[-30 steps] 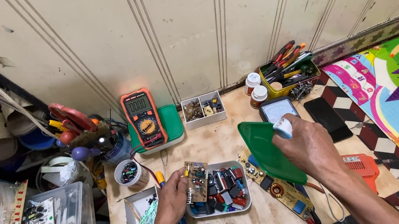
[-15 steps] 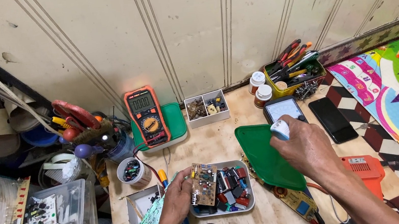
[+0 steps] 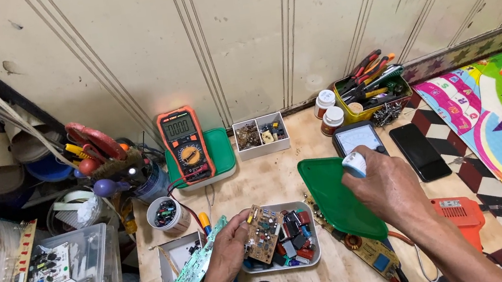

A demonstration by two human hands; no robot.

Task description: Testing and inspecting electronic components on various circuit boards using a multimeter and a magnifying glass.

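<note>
Two hands: both busy over the wooden table [image 3: 269, 184]
Right hand [image 3: 386, 188]: gripping a small white bottle [image 3: 353, 164] above the green plastic lid [image 3: 336, 201]
Left hand [image 3: 232, 247]: pinching a small brown circuit board [image 3: 264, 234] over the white parts tray [image 3: 308, 257]

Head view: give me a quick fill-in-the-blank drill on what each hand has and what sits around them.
1. The left hand holds a small brown ____ over the white tray of parts.
2. The right hand grips a green lid together with a small ____ container.
3. The orange multimeter leans against the ____.
4. The black phone lies to the ____ of the right hand.

Missing words: circuit board; white; wall; right
</note>
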